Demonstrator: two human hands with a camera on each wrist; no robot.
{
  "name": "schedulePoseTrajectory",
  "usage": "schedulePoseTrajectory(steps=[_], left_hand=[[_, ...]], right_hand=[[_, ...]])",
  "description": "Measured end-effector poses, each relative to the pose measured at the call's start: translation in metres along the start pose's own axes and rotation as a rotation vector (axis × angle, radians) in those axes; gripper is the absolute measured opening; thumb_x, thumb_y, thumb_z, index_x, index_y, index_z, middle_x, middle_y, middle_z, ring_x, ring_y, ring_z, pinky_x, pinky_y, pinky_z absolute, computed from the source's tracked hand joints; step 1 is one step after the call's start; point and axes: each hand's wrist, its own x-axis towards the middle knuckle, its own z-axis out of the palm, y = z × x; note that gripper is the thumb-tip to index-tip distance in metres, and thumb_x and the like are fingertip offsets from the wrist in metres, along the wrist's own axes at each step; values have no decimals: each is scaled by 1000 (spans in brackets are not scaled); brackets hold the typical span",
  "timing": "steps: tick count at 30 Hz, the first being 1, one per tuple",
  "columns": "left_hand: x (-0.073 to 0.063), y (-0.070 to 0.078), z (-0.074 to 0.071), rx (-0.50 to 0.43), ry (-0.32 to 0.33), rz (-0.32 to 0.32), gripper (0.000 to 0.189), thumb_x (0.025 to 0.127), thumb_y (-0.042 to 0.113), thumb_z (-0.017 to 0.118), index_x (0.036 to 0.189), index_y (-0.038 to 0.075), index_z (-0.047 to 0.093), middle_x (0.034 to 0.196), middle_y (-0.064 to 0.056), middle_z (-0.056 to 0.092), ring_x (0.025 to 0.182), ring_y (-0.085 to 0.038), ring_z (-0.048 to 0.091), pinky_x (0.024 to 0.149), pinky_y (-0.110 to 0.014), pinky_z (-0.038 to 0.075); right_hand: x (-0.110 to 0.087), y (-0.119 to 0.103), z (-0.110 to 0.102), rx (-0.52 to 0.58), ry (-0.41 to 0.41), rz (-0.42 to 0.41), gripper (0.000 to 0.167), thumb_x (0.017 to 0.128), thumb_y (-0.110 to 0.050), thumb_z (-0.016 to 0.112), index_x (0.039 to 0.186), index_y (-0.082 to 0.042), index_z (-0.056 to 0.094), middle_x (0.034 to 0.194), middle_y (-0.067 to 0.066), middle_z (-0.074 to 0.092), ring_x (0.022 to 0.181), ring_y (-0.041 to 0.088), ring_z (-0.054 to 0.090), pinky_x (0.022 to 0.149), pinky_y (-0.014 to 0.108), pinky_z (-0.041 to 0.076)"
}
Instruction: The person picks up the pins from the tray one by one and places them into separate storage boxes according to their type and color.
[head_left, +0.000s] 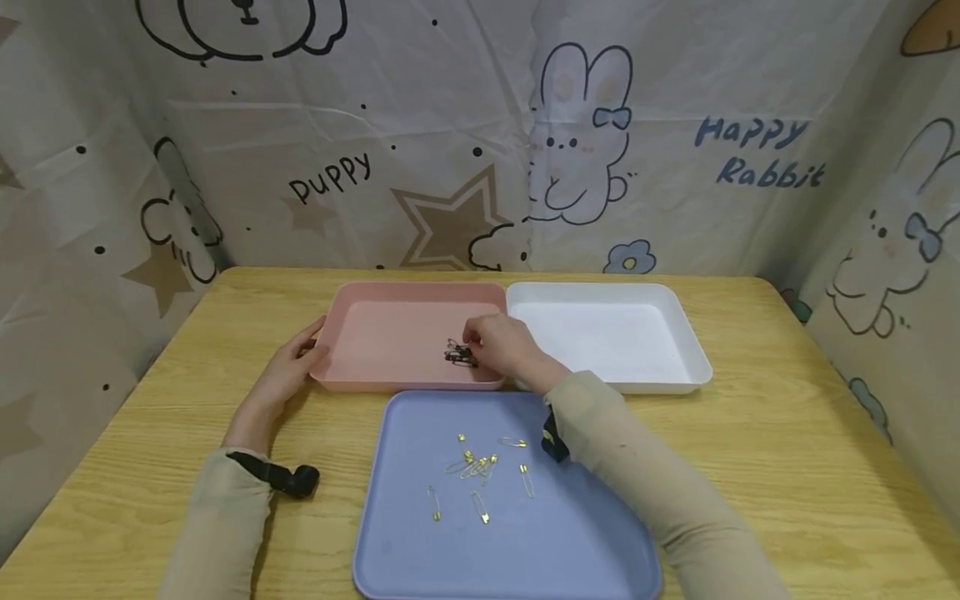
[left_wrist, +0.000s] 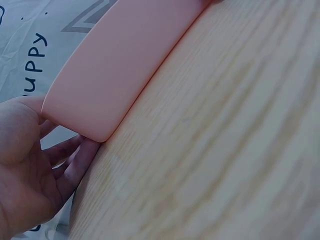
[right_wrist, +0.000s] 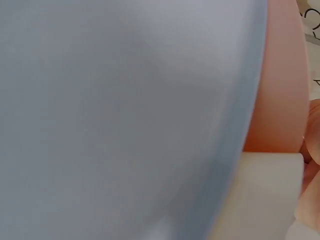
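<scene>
Safety pins, gold-coloured [head_left: 482, 463], several: held on the blue tray [head_left: 420, 558], with a loose heap near its middle and single pins strewn about the heap at 11, 2, 4, 6 and 8 o'clock. Companion lot, black pins [head_left: 459, 353], bunched: placed in the pink tray [head_left: 382, 333], toward its 4 o'clock. The pink tray is set at 11 o'clock of the blue tray, the white tray [head_left: 592, 333] at 1 o'clock.

Handling, as judged: very light, thin, stiff wire, springy at the coil; smooth, so liable to be skidded along the tray floor. Hardly fragile, though limbs may be bent and points bared if a clasp is sprung. Best taken by the broad clasp head between thumb and forefinger; outlying gold pins are more easily lifted than heaped ones, where tangling is to be expected.

Hands: the pink tray is grasped at its 9 o'clock end by the left hand [head_left: 281, 371]. The right hand [head_left: 506, 343] is lowered, fingers bent, to the black pins; whether one is pinched cannot be told.
</scene>
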Motion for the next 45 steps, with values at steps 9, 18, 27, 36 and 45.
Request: schedulePoseTrajectory(steps=[9,18,27,36,45], left_hand=[[-1,3,2,93,55,14,54,97,29,40,146,17,20,126,-25,40,107,-30,41,82,-29,35],[-4,21,2,307,154,50,47,95,18,45,138,3,36,114,-26,50,96,-35,52,65,-26,41],[-14,40,5,429,307,119,33,90,12,46,119,0,56,90,-16,53,77,-26,49,60,-29,37],[-22,59,24,434,277,240,28,90,10,49,115,3,59,88,-13,56,74,-23,51,59,-30,39],[-29,79,48,486,183,334,20,89,13,54,105,6,64,79,-7,59,67,-18,49,57,-29,38]], right_hand=[[-16,8,-16,96,55,-18,12,84,-13,59,95,-12,66,88,0,66,76,14,58,68,31,47],[-34,26,-29,122,138,0,13,86,-15,59,97,-11,65,87,1,65,70,13,55,64,28,46],[-59,50,-37,115,166,69,14,86,-18,60,98,-13,66,86,1,66,68,13,54,60,28,43],[-90,76,-53,158,222,151,17,89,-21,56,98,-11,66,88,3,66,67,15,53,60,30,41],[-119,105,-66,161,278,228,18,89,-20,56,100,-9,64,87,5,65,74,19,53,62,30,39]])
